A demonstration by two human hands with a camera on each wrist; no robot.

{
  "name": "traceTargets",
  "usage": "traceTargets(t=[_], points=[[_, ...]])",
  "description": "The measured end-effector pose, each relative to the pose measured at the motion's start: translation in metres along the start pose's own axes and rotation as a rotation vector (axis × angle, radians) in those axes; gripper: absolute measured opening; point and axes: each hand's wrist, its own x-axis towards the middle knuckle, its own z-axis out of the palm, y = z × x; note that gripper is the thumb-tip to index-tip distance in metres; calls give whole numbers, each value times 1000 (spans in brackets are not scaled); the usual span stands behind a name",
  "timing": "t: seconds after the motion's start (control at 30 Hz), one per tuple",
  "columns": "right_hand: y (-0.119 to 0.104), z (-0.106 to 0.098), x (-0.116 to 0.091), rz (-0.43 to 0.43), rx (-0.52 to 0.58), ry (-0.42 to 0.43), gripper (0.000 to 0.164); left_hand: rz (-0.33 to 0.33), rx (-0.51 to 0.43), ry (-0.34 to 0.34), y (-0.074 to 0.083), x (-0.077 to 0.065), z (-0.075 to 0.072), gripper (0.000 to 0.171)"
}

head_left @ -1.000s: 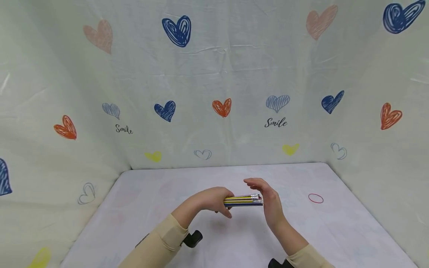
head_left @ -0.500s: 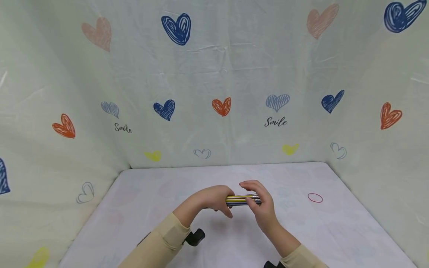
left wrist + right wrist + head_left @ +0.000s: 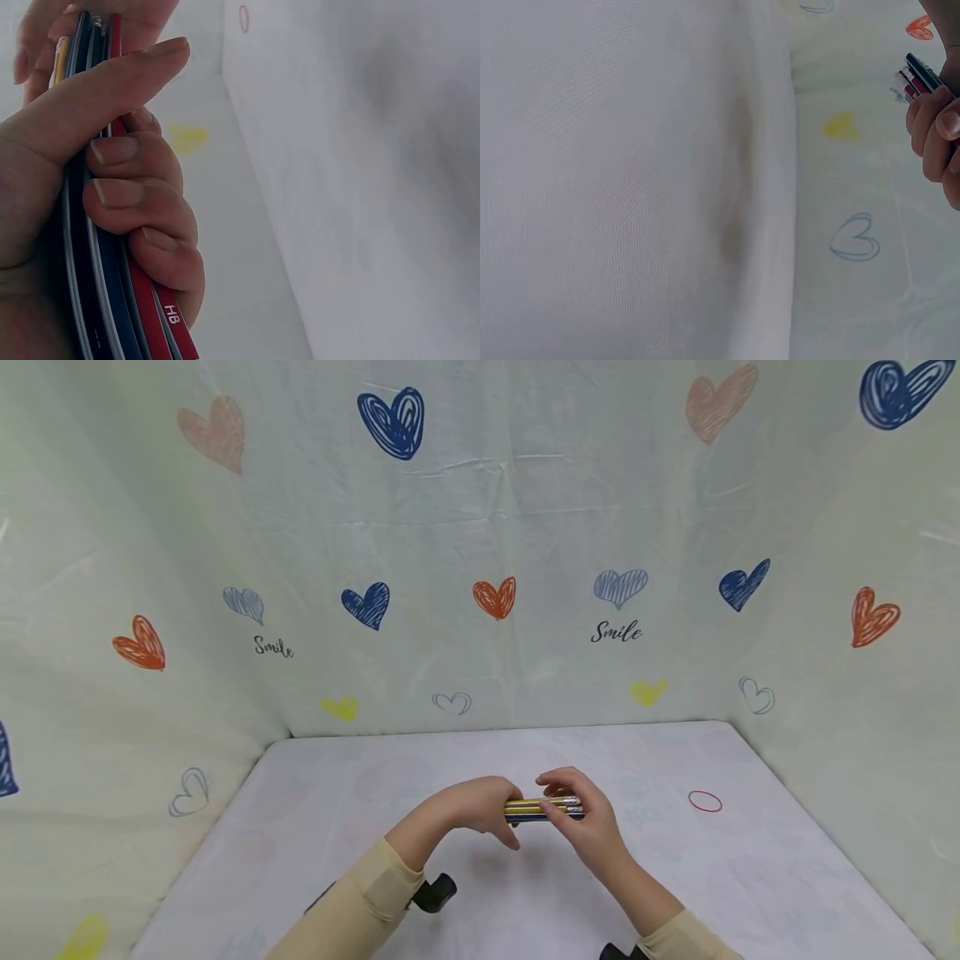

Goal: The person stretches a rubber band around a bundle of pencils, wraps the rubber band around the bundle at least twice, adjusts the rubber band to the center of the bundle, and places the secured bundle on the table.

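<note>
Above the table, my left hand (image 3: 483, 806) grips a bundle of pencils (image 3: 528, 811), its palm side turned down. In the left wrist view its thumb (image 3: 127, 82) lies across the pencils (image 3: 97, 247) and its fingers (image 3: 139, 195) curl round them. These pencils are dark blue, red and yellow, one red one marked HB. My right hand (image 3: 592, 818) holds the pencils' eraser ends (image 3: 573, 810), thumb over the near side and fingers curved at the far side. Pencil ends (image 3: 919, 79) also show beside curled fingers in the right wrist view.
A thin red rubber band or ring (image 3: 706, 802) lies on the table to the right. The white table (image 3: 337, 877) runs back to a pale curtain (image 3: 420, 543) printed with hearts. A black wrist camera (image 3: 435, 893) sits under the left wrist.
My right hand has moved left from the pencil ends, and its thumb and fingers have closed round them. My left hand keeps its grip, nearly still.
</note>
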Motion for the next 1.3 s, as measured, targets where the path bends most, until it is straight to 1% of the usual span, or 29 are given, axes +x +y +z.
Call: traceTargets(t=[0.07,0.17,0.3,0.37,0.47,0.7,0.8,0.83,0.9,1.03,1.1,1.2,1.3], points=[[5,-2,-1,14,15,-2,29,13,-11,2,-3,-1,0,26],[13,-5,-1,59,67,6,32,28,-9,12,-5,0,-2,26],[30,-7,-4,84,152,8,35,20,-11,13,-5,-1,-5,27],[38,-7,-5,59,176,7,36,13,-24,8,-4,-2,-6,27],[41,-7,-6,21,191,1,34,8,-41,3,-4,-4,-6,28],[41,-10,-4,-38,192,-50,26,3,-67,0,-9,-4,-6,29],[36,-9,-4,-39,164,-52,27,6,-68,1,-10,-4,-6,30],[33,-8,-4,-36,147,-37,28,8,-67,2,-11,-4,-6,29],[28,-6,-4,-5,114,12,33,8,-68,8,-11,-3,-7,29],[24,1,-6,99,84,141,41,-4,-76,23,-11,-2,-7,30],[28,5,-8,152,99,193,44,-9,-80,32,-11,-1,-6,29],[33,9,-10,206,123,239,47,-11,-83,45,-9,-1,-6,28],[35,10,-10,234,158,249,49,-15,-81,58,-8,0,-7,29]])
